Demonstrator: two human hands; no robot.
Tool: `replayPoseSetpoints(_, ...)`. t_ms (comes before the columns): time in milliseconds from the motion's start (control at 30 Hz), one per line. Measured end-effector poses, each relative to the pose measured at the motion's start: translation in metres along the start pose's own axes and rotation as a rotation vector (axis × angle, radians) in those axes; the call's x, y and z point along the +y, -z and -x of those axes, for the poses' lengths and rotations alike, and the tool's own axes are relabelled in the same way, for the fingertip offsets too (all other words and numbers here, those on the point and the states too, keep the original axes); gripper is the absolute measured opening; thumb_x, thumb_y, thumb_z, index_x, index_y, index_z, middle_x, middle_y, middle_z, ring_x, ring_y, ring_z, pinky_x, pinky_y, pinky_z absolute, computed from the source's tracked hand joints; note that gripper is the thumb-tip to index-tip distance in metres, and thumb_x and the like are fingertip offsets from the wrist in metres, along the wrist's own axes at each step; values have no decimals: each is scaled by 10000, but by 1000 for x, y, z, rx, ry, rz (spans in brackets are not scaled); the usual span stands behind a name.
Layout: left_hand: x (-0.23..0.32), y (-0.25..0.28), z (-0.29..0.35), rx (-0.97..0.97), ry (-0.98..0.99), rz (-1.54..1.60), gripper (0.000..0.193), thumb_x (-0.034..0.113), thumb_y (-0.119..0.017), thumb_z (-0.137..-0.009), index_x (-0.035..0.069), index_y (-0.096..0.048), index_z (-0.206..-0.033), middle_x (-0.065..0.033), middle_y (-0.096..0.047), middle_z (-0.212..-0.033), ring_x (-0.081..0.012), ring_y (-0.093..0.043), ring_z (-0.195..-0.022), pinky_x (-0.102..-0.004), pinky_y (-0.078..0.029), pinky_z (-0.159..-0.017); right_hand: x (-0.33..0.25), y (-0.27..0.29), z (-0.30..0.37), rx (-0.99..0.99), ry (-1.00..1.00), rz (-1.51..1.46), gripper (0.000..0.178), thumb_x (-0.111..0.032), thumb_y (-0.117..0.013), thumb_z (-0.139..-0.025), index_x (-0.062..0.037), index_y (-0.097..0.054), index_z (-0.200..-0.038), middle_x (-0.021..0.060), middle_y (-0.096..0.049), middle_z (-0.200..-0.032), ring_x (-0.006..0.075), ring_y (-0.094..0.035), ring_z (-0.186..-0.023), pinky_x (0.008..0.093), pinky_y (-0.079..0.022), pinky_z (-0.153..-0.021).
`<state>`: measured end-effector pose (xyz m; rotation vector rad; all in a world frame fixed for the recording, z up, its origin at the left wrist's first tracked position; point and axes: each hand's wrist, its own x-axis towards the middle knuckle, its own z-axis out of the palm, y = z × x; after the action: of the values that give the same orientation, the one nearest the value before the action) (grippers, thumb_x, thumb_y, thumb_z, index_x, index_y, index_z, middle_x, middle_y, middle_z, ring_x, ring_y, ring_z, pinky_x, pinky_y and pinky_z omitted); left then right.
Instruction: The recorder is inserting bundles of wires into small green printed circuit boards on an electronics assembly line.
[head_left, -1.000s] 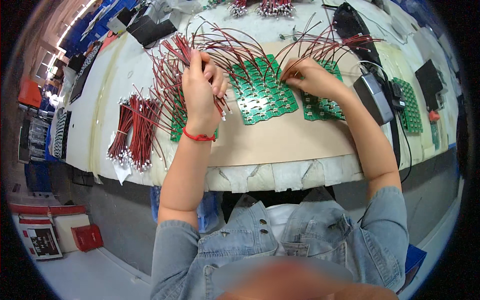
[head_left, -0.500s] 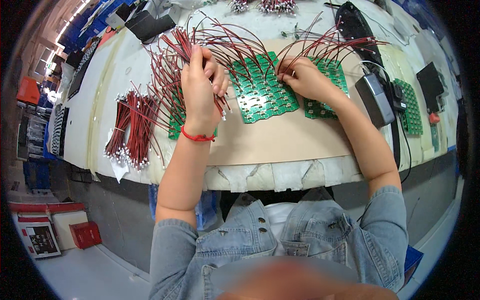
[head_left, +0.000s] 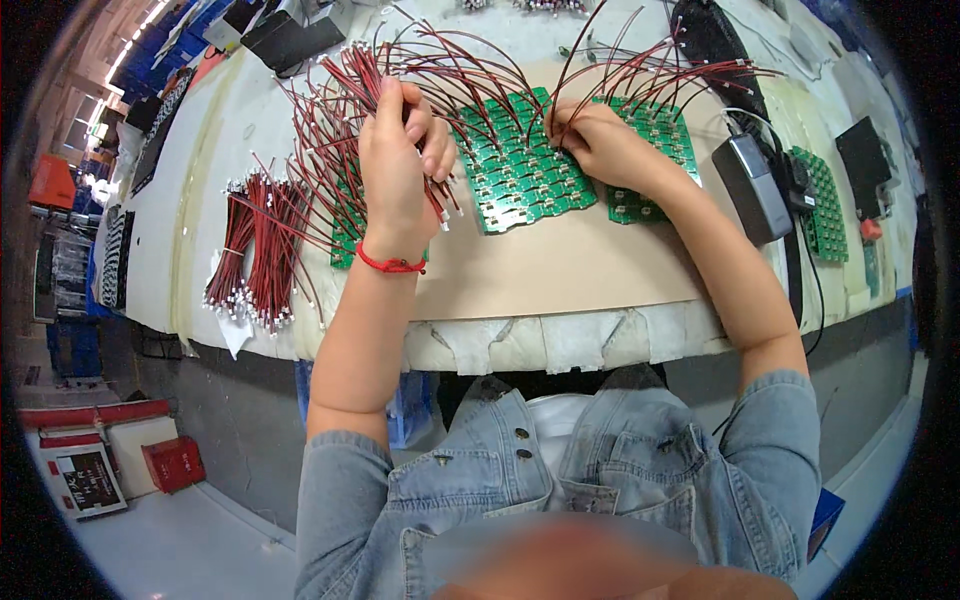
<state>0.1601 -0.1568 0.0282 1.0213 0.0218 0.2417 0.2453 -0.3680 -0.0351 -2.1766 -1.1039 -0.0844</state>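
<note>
My left hand (head_left: pixel 398 170) is closed around a bunch of red and black wires (head_left: pixel 357 72); white-tipped ends stick out below the fingers. My right hand (head_left: pixel 612 148) pinches a wire (head_left: pixel 563 82) at the upper right of the middle green circuit board panel (head_left: pixel 525 192). Its fingertips touch the board there, hiding the wire's lower end. Wires rise from the upper part of this panel. A second green panel (head_left: pixel 672 148), with wires standing from it, lies partly under my right wrist. Behind my left forearm, a third green panel (head_left: pixel 343 243) is mostly covered by wires.
Tied wire bundles (head_left: pixel 262 245) lie left on the table. Brown board (head_left: pixel 560 265) lies beneath the panels. To the right are a grey power box (head_left: pixel 752 190) with cables, another green panel (head_left: pixel 825 205) and a black flat piece (head_left: pixel 862 165). A black device (head_left: pixel 295 40) stands far left.
My right hand stays at the middle panel, and the pinched wire now stands more upright. My left hand keeps the wire bunch with little movement. The view has shifted slightly.
</note>
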Motion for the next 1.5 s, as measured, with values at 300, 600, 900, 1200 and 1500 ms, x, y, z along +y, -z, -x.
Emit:
replayPoseSetpoints(300, -4, -3, 7, -252, 107, -10, 245, 240, -363, -970, 60, -514, -901, 29, -404, -714, -63, -353, -432, -227, -305, -400, -24, 46, 8, 22, -170, 46, 182, -140, -597, -835, 40, -619, -828, 177, -632, -759, 299, -616, -697, 365, -489, -668)
replayPoseSetpoints(600, -7, -17, 17, -266, 182, -75, 287, 333, -457, -979, 64, -546, -1020, 44, -392, -743, -35, -300, -436, -194, -242, -387, -86, 35, 13, -146, -223, -674, 209, -214, -562, -917, -12, -589, -876, -13, -562, -659, 54, -523, -559, 207, -403, -482)
replayPoseSetpoints(900, -21, -27, 28, -252, 277, -128, 453, 448, -476, -948, 50, -572, -1140, 46, -537, -701, 1, -344, -441, -174, -281, -376, -98, 18, 11, 0, -385, -1025, 200, -218, -623, -886, -24, -605, -928, 14, -626, -735, 42, -525, -546, 182, -395, -464)
replayPoseSetpoints(1200, -13, -17, 18, -90, 140, -68, 430, 405, -428, -978, 10, -565, -1077, -12, -536, -881, -31, -299, -434, -201, -247, -381, -71, 42, 10, 176, -365, -1135, 179, -168, -676, -837, -21, -620, -922, -2, -581, -733, 34, -537, -562, 148, -373, -418)
replayPoseSetpoints(1500, -7, 0, 7, -69, 164, 99, 253, 329, -405, -995, 109, -529, -970, 47, -487, -755, -34, -281, -423, -209, -218, -377, -44, 1, 3, 85, -258, -376, 122, -56, -593, -836, 44, -630, -895, 110, -645, -798, 212, -633, -668, 310, -505, -580)
